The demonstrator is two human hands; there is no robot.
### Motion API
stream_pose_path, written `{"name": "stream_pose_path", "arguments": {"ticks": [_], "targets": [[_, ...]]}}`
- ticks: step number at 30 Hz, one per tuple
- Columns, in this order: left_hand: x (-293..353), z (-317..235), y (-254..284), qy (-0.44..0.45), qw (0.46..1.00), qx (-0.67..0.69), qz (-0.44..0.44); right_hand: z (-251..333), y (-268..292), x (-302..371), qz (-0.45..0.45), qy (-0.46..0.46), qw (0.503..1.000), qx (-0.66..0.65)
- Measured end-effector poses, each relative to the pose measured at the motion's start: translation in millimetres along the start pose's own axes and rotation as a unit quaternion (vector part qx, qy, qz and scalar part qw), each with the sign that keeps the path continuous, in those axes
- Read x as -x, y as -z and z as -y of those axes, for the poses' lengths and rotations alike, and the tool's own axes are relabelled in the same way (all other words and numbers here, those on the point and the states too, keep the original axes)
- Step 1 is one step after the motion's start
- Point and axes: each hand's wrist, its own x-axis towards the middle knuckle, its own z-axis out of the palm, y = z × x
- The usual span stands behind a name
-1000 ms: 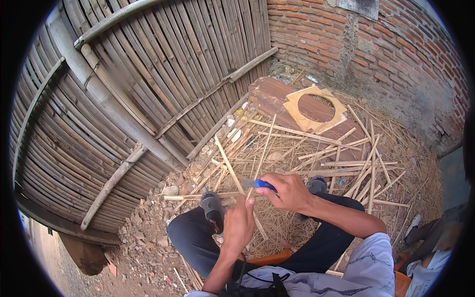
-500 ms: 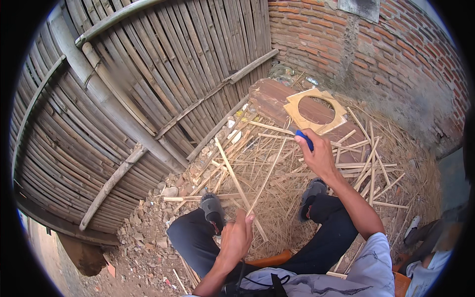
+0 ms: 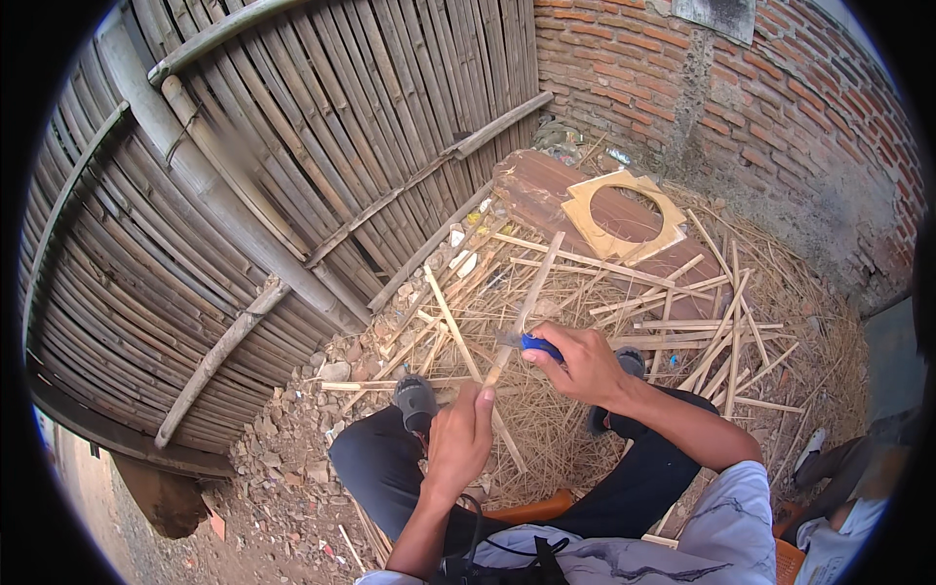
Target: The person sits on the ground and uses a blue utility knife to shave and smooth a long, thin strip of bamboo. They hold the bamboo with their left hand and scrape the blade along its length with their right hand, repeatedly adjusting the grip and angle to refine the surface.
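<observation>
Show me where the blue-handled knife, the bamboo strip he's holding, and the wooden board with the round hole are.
blue-handled knife (image 3: 539, 343): head view, on the blue handle.
bamboo strip (image 3: 537, 281): head view, mid-length above the blade.
board with round hole (image 3: 583, 208): head view, left rim.

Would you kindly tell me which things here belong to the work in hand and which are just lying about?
In hand:
left hand gripping the bamboo strip
right hand holding the blue-handled knife

Lying about:
loose bamboo strips
board with round cutout
bamboo fence
brick wall

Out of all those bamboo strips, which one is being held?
The strip pinched in the left hand, rising above the loose pile while the right hand sets a blue-handled knife against it.
</observation>
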Motion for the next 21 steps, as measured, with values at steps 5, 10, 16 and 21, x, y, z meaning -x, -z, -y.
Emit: {"name": "stream_pose_path", "arguments": {"ticks": [5, 10, 16, 21], "targets": [[-1.6, -10.2, -2.4, -0.017, 1.0, 0.004, -0.026, 10.6, -10.4, 5.6, -0.006, 0.044, 0.999, 0.004], [-0.4, -15.4, -7.7, -0.022, 0.998, 0.007, -0.063, 14.1, -10.4, 6.3, -0.004, 0.047, 0.999, 0.0], [1.1, -17.7, -7.9, -0.021, 0.997, 0.022, -0.07, 12.6, -9.1, 8.8, -0.01, 0.047, 0.999, 0.015], [5.2, -13.8, -5.2, -0.016, 0.998, 0.014, -0.063, 2.9, 1.3, 1.3, -0.053, 0.054, 0.997, 0.034]]}}
